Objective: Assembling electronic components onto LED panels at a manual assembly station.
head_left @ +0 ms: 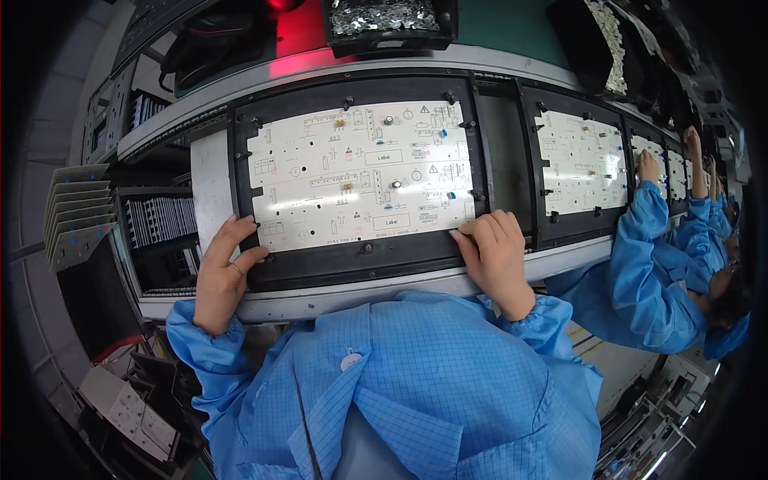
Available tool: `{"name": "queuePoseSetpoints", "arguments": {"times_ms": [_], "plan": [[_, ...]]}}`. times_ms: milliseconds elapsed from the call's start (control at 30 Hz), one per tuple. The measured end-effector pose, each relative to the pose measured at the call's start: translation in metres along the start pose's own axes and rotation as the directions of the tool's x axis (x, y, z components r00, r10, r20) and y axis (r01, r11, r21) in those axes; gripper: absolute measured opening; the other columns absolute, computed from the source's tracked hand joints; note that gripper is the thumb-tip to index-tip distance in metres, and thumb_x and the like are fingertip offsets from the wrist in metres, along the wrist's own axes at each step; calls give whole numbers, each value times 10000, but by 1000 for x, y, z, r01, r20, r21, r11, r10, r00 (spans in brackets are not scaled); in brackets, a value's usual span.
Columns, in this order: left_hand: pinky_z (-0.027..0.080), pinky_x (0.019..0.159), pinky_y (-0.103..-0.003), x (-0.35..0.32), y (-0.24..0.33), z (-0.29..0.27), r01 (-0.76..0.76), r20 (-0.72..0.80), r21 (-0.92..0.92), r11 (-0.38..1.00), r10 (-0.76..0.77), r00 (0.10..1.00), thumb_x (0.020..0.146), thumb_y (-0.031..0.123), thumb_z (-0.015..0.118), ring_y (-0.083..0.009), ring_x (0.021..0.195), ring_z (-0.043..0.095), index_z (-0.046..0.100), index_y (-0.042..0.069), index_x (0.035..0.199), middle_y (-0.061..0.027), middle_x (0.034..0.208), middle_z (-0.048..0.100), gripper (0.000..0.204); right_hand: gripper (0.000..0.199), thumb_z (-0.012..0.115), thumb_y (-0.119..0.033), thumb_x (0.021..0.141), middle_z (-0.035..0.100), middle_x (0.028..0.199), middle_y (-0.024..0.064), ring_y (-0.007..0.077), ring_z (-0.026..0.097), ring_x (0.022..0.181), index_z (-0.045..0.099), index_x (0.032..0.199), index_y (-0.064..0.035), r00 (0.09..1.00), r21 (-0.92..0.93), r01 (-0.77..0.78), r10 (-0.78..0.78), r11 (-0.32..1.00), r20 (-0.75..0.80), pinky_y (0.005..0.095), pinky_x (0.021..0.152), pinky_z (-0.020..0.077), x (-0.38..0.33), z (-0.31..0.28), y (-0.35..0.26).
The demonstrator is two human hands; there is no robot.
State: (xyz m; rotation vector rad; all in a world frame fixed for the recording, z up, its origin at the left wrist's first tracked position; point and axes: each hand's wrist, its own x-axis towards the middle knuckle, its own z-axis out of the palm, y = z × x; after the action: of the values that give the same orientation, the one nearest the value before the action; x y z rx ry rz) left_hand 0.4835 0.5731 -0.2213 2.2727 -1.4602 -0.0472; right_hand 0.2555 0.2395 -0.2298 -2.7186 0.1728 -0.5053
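Here — left hand (226, 276) half-spread, right hand (498, 258) pinched — at board (360, 178) corners.

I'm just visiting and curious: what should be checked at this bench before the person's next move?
1. Left hand at the near left corner of the white board: ok.
2. Right hand at its near right corner: ok.
3. Board lying within the black frame: ok.
4. Blue parts fully seated: cannot tell, too small.
5. Neighbouring board apart, in its own frame: ok.
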Motion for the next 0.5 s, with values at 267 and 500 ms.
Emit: {"name": "queuePoseSetpoints", "arguments": {"times_ms": [267,500], "plan": [[488,989,-463,36,16,-26,-120,190,81,990,102,976,721,-1,674,-357,1144,596,705,45,1019,-135,1215,623,303,163,722,-119,876,553,607,99,308,551,560,585,822,-48,944,-102,-330,326,938,-57,413,551,419,4,7,-16],[471,980,-446,63,77,32,-62,55,-254,965,78,995,752,124,802,-374,1163,563,654,17,1044,-171,1211,597,344,69,680,-99,913,611,712,110,285,599,713,645,929,-41,978,-59,-146,135,988,-159,382,637,460,85,-43,15]]}}
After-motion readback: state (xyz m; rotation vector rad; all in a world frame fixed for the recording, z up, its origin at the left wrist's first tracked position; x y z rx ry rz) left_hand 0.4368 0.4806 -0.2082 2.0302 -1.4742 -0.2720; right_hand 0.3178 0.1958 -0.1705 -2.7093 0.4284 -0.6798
